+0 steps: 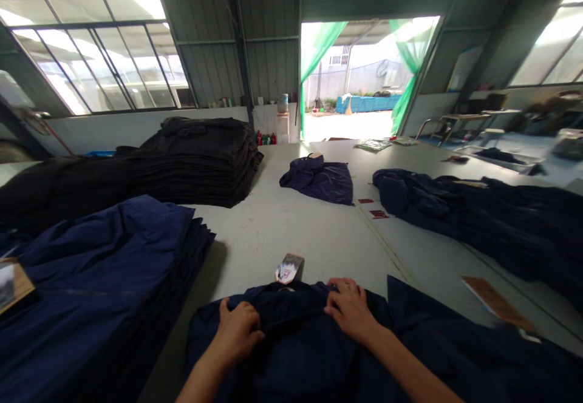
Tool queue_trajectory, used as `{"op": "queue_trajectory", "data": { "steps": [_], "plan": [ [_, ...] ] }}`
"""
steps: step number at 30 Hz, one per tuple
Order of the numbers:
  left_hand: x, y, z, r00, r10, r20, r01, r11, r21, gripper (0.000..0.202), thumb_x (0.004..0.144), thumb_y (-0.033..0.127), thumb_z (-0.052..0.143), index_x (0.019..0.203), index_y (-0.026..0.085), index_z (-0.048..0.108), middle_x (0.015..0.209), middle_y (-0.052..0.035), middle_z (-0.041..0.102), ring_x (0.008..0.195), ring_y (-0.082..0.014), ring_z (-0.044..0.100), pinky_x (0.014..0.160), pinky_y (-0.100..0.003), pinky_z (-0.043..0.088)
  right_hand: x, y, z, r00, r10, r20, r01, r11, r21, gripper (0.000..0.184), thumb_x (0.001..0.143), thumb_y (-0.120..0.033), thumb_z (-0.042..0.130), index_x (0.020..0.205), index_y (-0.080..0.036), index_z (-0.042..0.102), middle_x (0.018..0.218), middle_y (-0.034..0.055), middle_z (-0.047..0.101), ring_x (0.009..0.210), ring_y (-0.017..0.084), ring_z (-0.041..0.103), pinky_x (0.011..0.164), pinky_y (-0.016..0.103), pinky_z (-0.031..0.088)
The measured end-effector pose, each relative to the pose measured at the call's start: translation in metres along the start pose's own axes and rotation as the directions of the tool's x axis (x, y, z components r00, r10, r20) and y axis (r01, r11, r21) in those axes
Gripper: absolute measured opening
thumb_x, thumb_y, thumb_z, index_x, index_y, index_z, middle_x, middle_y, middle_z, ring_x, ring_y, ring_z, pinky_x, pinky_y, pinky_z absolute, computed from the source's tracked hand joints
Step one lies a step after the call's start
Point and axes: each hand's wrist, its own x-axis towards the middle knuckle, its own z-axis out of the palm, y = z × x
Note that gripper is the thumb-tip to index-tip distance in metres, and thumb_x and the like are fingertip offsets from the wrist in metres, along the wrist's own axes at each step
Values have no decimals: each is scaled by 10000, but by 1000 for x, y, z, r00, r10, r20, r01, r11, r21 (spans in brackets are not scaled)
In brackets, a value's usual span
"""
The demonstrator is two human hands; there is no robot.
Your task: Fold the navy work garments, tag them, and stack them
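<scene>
Left hand (pixel 237 330): grip closed, fingers curled into a bunched fold of the dark blue garment (pixel 300 354), thumb up along the cloth. Right hand (pixel 350 309): palm down on the same garment, fingertips bent over a ridge at its far edge; impossible to tell whether pinching the cloth or only pressing it.

Garment: spread on the near edge of the table (pixel 291 233), directly below the camera, rumpled between the two hands and running off to the right. Hang tag (pixel 288 267): just beyond the far edge of the garment, between the hands, tilted up from the table.

Left of the hands: tall stack of folded blue garments (pixel 100 281), edges squared, with a brown card (pixel 13 284) on its near corner. Behind it: larger stack of black garments (pixel 195 160), likewise folded.

Centre of the table, well apart from the hands: single small blue garment (pixel 319 178), loosely laid. Right side: long heap of loose blue garments (pixel 478 215), unfolded, with a brown cardboard tag (pixel 496 303) lying near its front.

Progress, judging by the layout: much folding and stacking already done at left; present garment not yet flat or folded; loose heap at right and the single piece at centre apparently left to handle.
</scene>
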Motion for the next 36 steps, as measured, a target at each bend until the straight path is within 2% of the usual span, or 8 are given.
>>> {"op": "queue_trajectory", "data": {
  "steps": [3, 8, 12, 14, 19, 26, 31, 36],
  "plan": [
    [15, -14, -13, 995, -95, -29, 94, 994, -49, 231, 799, 383, 437, 735, 221, 588, 840, 15, 645, 866, -157, 542, 951, -442, 230, 17, 14, -6, 998, 65, -26, -63, 995, 75, 284, 796, -428, 452, 679, -225, 613, 1144, 19, 544, 1106, 250, 400, 858, 399, 325],
    [14, 13, -19, 879, -231, -418, 309, 942, 130, 210, 828, 238, 381, 875, 215, 585, 977, -50, 600, 960, -209, 490, 841, -370, 308, 12, -5, -16, 953, 109, -284, -107, 994, 20, 235, 831, -283, 404, 927, -237, 614, 1083, 77, 573, 1030, 232, 460, 865, 387, 332],
    [-4, 42, 3, 984, -84, -160, 113, 977, 183, 303, 834, 202, 344, 946, 267, 618, 998, -43, 620, 950, -199, 522, 816, -348, 356, -19, -37, -4, 987, -151, -60, 154, 987, 46, 282, 852, -237, 371, 1006, -276, 603, 987, 41, 637, 960, 197, 523, 932, 400, 293],
    [-7, 39, 19, 994, -83, -74, 96, 976, 194, 356, 801, 300, 439, 1140, 335, 541, 1238, -50, 530, 1148, -276, 430, 926, -476, 301, -30, -44, 11, 991, -130, 29, 129, 992, 9, 370, 811, -353, 473, 1177, -333, 517, 1194, 54, 565, 1136, 290, 433, 984, 529, 191],
    [6, 2, 48, 997, -59, -46, 67, 976, 207, 592, 804, 506, 388, 1343, 442, 152, 1486, 21, 127, 1346, -328, 66, 962, -698, 2, -24, -35, 42, 988, -48, 146, 57, 997, -58, 625, 757, -622, 424, 1330, -462, 230, 1478, 6, 165, 1313, 417, 9, 906, 726, -21],
    [-24, 25, 43, 992, -108, -70, 119, 979, 168, 519, 830, 499, 320, 1325, 469, 166, 1490, 46, 74, 1330, -388, -48, 904, -739, -51, -50, -43, 28, 984, -28, 176, 35, 999, -33, 586, 790, -600, 376, 1334, -462, 207, 1488, -7, 100, 1297, 445, -42, 896, 741, -15],
    [-76, 30, 78, 969, -245, 36, 239, 964, 119, 629, 737, 574, 444, 1298, 508, 168, 1496, 55, 50, 1273, -504, -98, 822, -791, -9, -110, -34, 54, 970, 88, 228, -68, 993, -97, 676, 691, -592, 541, 1289, -535, 229, 1484, -30, 126, 1259, 525, -29, 817, 789, -70],
    [-50, 22, 78, 963, -238, -126, 258, 950, 174, 602, 776, 544, 406, 1325, 462, 173, 1497, 46, 75, 1291, -466, -97, 898, -740, 7, -76, -28, 54, 985, 29, 170, -5, 990, -138, 614, 760, -629, 404, 1321, -500, 192, 1493, -35, 73, 1279, 479, -66, 872, 740, -96]
  ]
}}
